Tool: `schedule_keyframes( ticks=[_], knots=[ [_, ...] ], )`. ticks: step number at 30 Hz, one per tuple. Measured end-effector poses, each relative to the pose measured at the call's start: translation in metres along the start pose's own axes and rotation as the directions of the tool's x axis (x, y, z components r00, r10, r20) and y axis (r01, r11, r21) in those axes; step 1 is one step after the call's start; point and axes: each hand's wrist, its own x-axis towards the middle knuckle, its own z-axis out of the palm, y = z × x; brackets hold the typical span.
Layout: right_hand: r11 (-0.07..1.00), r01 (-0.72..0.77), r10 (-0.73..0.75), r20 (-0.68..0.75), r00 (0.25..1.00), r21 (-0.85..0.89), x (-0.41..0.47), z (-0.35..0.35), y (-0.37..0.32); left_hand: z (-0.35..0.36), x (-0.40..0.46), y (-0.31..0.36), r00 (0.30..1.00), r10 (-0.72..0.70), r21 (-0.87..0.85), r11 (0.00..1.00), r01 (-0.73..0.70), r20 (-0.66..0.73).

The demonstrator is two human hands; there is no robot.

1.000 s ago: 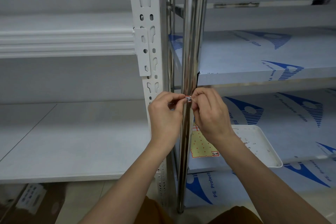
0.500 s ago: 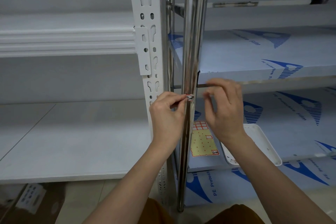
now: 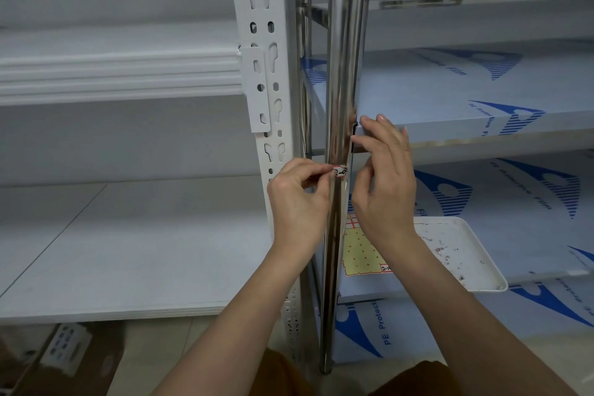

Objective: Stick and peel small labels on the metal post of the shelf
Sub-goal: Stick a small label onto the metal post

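**Label held at the post, right hand released**

Since one second earlier, the right hand [image 3: 382, 183] has let go of the label [image 3: 339, 171] and lifted up and to the right; both hands then met at the label, whereas only the left hand [image 3: 299, 202] now holds it. The left hand pinches the small white label, edged in red and marked in black, between thumb and forefinger, its free end lying against the front of the shiny metal post [image 3: 345, 74]. Whether the label has already bonded to the metal cannot be told. The right hand is open and holds nothing, its fingertips [image 3: 366, 120] near the post where the upper shelf board [image 3: 466, 96] meets it; contact cannot be confirmed.

Lower right, a yellow label sheet [image 3: 361, 251] lies on the lower shelf beside a white tray [image 3: 463, 254] that carries small scraps. A white slotted upright [image 3: 260, 41] stands just left of the post.

Step in hand, as judged: sticking, with the label being placed or held on the post. The next move probably calls for a fingertip pressing the label flat along the curved metal while the left pinch eases off, or, if peeling follows, a nail lifting one edge. The narrow, rounded surface demands a light, well-aligned touch to avoid creasing.
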Motion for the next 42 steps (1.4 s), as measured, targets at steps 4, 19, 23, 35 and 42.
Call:
schedule_keyframes(
  ticks=[4,19,23,35,42],
  knots=[
    [1.000,0.008,-0.008,0.003,1.000,-0.026,0.003,-0.003,0.001,-0.001,-0.001,-0.001,1.000,-0.007,-0.017,1.000,0.007,0.007],
    [0.992,0.117,-0.109,0.147,0.983,-0.049,0.005,-0.016,0.015,0.009,-0.010,0.001,0.985,-0.101,-0.123,0.989,0.084,-0.138],
    [0.996,0.086,-0.083,0.128,0.988,-0.016,0.004,-0.015,0.015,0.012,-0.012,0.002,0.982,-0.083,-0.118,0.991,0.063,-0.172],
    [0.996,0.084,-0.086,0.059,0.995,0.031,0.002,-0.008,0.014,0.014,-0.011,-0.001,0.985,0.017,-0.007,1.000,-0.018,-0.169],
    [0.997,0.053,-0.055,0.043,0.998,0.048,0.001,-0.006,0.009,0.011,-0.006,-0.004,0.984,0.117,0.080,0.991,-0.107,-0.132]
  ],
)
